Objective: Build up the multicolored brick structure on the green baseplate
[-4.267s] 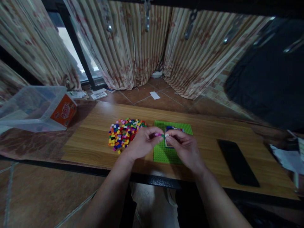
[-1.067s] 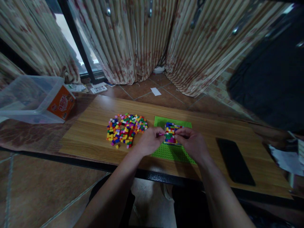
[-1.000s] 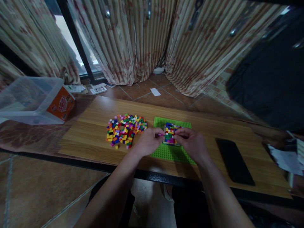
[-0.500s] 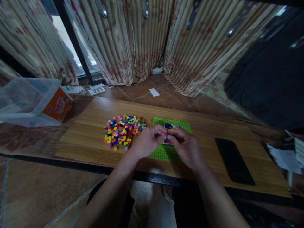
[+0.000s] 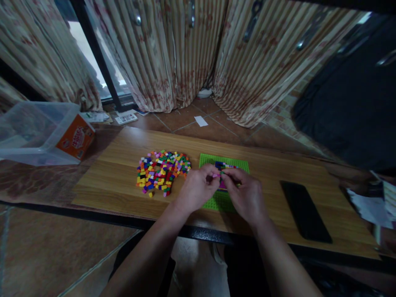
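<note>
Over a green baseplate (image 5: pixel 223 203), my two hands meet with their fingertips close together. A small pink toy brick (image 5: pixel 215 175) is pinched between the thumb and fingers of my left hand (image 5: pixel 198 187). My right hand (image 5: pixel 246 194) is closed in a pinch right beside it. A speck of green shows at its fingertips, too small to name. Beneath and behind the fingers, rows of coloured bricks (image 5: pixel 220 164) are fixed on the plate, partly hidden by my hands. To the left lies a loose heap of multicoloured bricks (image 5: pixel 161 170).
The wooden table (image 5: pixel 108 165) carries a black phone-like slab (image 5: pixel 305 211) on the right. A clear plastic bin (image 5: pixel 37 144) with an orange label stands at the far left. Papers (image 5: pixel 369 206) lie at the right end. Curtains (image 5: pixel 173 62) hang behind.
Both hands have shifted slightly to the right over the baseplate. The pink brick has moved a little right with my left hand and shows more clearly.
</note>
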Demonstrator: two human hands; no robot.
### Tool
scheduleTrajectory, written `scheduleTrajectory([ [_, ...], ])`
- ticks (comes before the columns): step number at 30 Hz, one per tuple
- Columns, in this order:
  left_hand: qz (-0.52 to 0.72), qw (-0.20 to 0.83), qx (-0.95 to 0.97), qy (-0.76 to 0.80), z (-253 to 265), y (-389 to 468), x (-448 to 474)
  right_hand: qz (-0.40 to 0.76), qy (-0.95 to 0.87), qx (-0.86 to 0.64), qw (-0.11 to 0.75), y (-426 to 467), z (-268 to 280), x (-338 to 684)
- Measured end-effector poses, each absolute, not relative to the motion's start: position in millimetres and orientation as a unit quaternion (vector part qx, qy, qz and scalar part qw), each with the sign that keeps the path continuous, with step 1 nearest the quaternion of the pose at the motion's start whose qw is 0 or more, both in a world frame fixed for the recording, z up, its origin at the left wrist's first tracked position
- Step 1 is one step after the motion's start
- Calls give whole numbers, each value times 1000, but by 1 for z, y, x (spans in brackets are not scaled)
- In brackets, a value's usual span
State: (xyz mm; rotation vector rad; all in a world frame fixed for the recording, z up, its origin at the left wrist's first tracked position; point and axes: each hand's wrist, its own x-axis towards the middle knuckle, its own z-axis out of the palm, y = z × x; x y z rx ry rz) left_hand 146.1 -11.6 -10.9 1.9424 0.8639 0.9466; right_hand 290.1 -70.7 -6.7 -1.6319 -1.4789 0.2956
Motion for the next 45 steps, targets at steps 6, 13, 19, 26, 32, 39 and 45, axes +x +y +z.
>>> scheduleTrajectory([
  [6,334,367,787,367,-13,-4,139,214,-473,-662,540,-70,-11,305],
  [13,325,349,792,380,-16,-3,139,248,-516,-642,510,-72,-10,317],
  [19,329,341,794,381,-18,-1,138,235,-550,-661,453,-78,-10,321],
  [26,325,346,792,384,-18,-2,138,193,-598,-672,392,-81,-5,318],
  [32,325,342,793,386,-18,-2,138,168,-624,-675,357,-83,-3,318],
  [39,316,339,797,388,-16,-2,138,169,-626,-664,373,-80,-7,318],
  [45,313,335,798,392,-16,-2,138,190,-623,-648,394,-80,-12,319],
])
